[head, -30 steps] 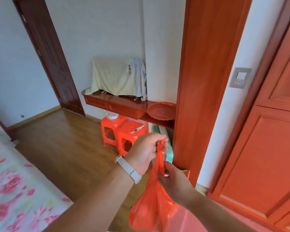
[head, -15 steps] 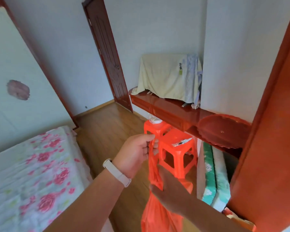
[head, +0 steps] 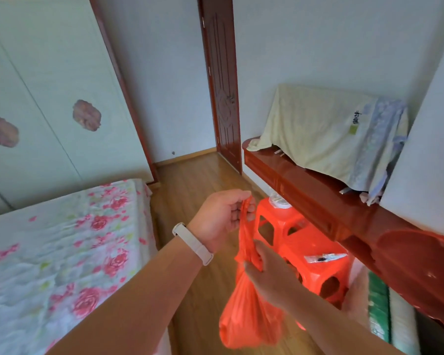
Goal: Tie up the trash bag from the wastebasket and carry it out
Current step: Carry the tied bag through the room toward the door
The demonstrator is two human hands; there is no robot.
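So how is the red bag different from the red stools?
The bag is soft, crinkly and hangs in the air, held by the left hand and the right hand. The stools are hard, boxy and stand low beside the shelf. There is one bag, but two stools. Both are bright orange-red plastic.

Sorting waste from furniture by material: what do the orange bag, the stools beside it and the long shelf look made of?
Trash bag: thin, slightly glossy plastic film; it crumples and bunches where both hands pinch it. Stools: rigid moulded plastic, smooth, with cut-out holes in the sides. Shelf: apparently reddish lacquered wood, glossy with reflections; veneer cannot be ruled out.
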